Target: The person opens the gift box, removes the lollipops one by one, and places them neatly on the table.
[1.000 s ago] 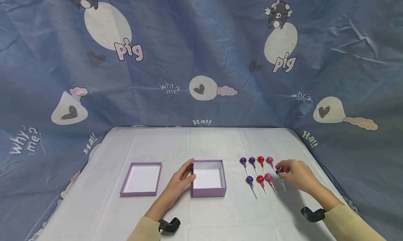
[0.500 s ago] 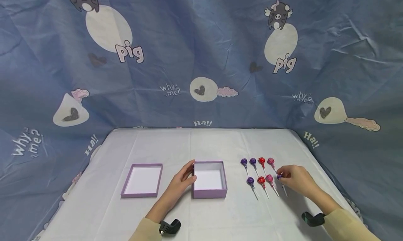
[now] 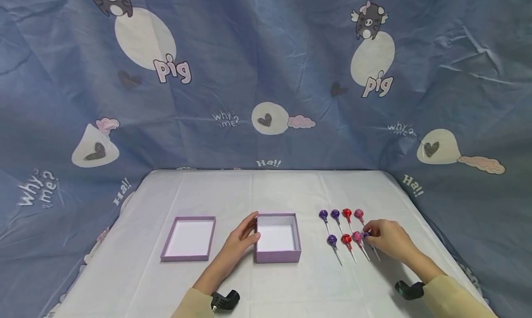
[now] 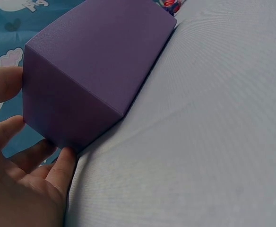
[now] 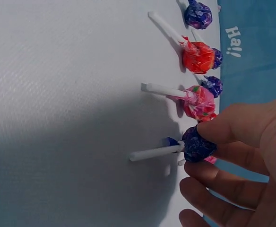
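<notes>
My right hand (image 3: 389,237) pinches the ball of a purple-wrapped lollipop (image 5: 197,145) between thumb and fingers, its white stick pointing toward the near side. This lollipop is at the right end of the near row, close beside a pink lollipop (image 3: 357,236). My left hand (image 3: 241,238) rests against the left side of an open purple box (image 3: 277,256) with a white inside. Its thumb and fingers spread along that wall, fingertips touching it in the left wrist view.
A shallow purple lid (image 3: 184,258) lies inside up, left of the box. Near-row lollipops include a purple one (image 3: 331,240) and a red one (image 3: 346,238). Behind them lie two purple ones (image 3: 323,213), a red one (image 3: 347,213) and a pink one (image 3: 359,213). A patterned blue cloth (image 3: 199,142) hangs behind the white table.
My right hand has brought the purple lollipop slightly nearer to me, then left toward the pink one. My left hand stays at the box. The head view has shifted a little.
</notes>
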A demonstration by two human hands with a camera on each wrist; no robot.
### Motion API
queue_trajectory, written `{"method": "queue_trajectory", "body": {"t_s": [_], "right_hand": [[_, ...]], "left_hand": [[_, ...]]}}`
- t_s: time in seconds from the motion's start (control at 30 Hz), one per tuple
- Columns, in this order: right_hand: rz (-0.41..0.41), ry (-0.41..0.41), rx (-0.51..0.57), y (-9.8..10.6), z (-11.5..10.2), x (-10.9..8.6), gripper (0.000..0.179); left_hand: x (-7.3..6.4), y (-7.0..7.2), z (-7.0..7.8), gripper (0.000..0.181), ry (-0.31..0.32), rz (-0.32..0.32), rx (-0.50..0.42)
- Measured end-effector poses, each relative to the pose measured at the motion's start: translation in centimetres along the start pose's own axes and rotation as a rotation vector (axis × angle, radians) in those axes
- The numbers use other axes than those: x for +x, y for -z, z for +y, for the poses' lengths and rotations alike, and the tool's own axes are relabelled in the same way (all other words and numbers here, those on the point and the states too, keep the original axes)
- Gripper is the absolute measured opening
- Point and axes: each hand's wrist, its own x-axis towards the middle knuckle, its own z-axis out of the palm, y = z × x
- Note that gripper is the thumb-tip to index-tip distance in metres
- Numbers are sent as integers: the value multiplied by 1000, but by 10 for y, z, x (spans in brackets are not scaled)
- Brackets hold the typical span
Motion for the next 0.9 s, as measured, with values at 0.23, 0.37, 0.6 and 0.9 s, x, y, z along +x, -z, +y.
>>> {"method": "queue_trajectory", "body": {"t_s": [0.23,0.37,0.6,0.9], "right_hand": [[-1,-31,-19,-3,1,0,18],[8,-40,-32,-3,2,1,19],[11,-44,-42,-4,5,2,19],[39,-30,-28,8,4,-1,21]], "left_hand": [[-1,-1,2,63,13,2,-6],[0,-1,3,62,9,5,-14],[0,0,1,63,11,-1,-12],[0,-1,2,63,6,6,3]]}}
